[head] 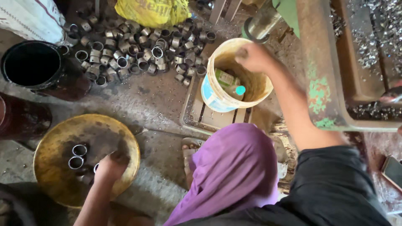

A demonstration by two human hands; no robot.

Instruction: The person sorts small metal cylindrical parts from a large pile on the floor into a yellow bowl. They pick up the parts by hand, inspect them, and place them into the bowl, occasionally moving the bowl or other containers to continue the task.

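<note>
Reaching down at the lower left of the frame, my left hand (109, 166) rests inside a shallow, rust-stained yellow pan (54, 175), fingers curled together over the short metal rings (78, 155) lying there; whether they have closed on one I cannot tell, since my knuckles hide the tips. Two rings sit open-end up just left of that hand, kept low in the pan so they stay gathered. At upper centre, my right hand (253, 56) grips the far rim of a pale plastic bucket (215, 94), fingers clamped on its edge, steadying it. Inside the bucket lie a green packet (226, 77) and a bottle with a teal cap (240, 90). A large heap of rings (138, 52) spreads across the floor at upper centre left. A black drum (29, 65) stands at upper left, and a worn green machine frame (320, 75) runs down the right side.
</note>
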